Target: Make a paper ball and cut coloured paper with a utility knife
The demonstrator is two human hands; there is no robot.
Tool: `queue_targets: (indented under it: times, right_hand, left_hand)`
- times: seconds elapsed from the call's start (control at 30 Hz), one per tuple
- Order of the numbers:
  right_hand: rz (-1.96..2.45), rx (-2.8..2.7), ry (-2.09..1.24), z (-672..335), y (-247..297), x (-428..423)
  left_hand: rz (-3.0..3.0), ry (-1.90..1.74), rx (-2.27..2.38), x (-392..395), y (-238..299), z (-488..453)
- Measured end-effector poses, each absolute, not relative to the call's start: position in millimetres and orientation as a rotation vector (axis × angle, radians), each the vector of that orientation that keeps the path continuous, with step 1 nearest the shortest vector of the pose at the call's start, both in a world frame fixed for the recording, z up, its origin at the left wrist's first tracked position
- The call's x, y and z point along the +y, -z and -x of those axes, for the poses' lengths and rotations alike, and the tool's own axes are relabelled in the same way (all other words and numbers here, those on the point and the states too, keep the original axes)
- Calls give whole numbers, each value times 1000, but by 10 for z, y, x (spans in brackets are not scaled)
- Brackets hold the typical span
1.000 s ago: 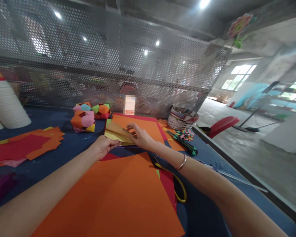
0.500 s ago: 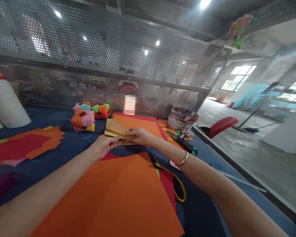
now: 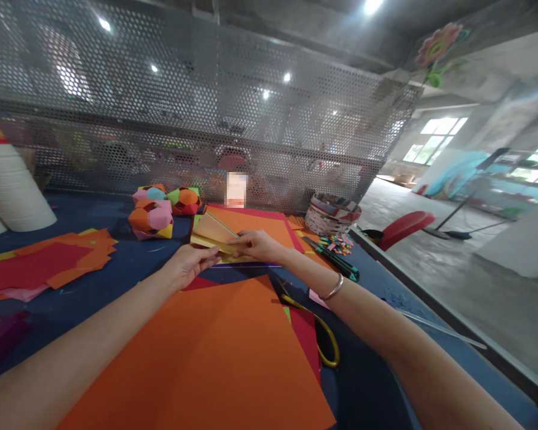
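Between my hands is a folded sheet of yellow paper, its upper flap standing up at an angle. My left hand grips its lower left edge between thumb and fingers. The fingers of my right hand pinch the right side of the same paper. Below it and beyond it lie orange sheets with red ones under them. Yellow-handled scissors rest to the right of the near sheet, their blades partly over dark cloth. A silver bangle circles my right wrist.
Folded paper balls stand back left, beyond cut paper pieces. Stacked paper cups lean at far left. At right are a cutter knife, small coloured bits and a woven basket. A perforated metal screen closes the back.
Almost nothing differs. Both hands stay on the yellow paper, and the right hand has shifted very slightly.
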State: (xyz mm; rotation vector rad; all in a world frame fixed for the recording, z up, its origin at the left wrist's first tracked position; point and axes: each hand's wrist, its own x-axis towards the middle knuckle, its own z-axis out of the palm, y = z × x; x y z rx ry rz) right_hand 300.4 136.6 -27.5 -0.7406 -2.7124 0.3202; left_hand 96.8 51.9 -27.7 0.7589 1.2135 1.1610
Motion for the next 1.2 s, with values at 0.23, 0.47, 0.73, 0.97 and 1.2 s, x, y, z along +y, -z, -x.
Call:
queue_targets:
  times: [0.23,0.47,0.73,0.97,1.2]
  right_hand:
    - [732,-2711,-306,-3011,298,1395]
    - [702,-2707,-257,-3009,293,1359]
    - [771,-2729,-123,-2942,308,1241]
    - [912,-2799,59,-2931,313,1101]
    - [965,-2862,140,-2951,236,1061]
  left_hand:
    - [-750,-1172,1194,512,256,-981]
    - [-717,-1183,1191,501,252,-986]
    - [-635,-1204,1204,579,331,-953]
    - [-615,-1132,1214,573,293,-920]
    - [-598,-1079,1211,564,282,-931]
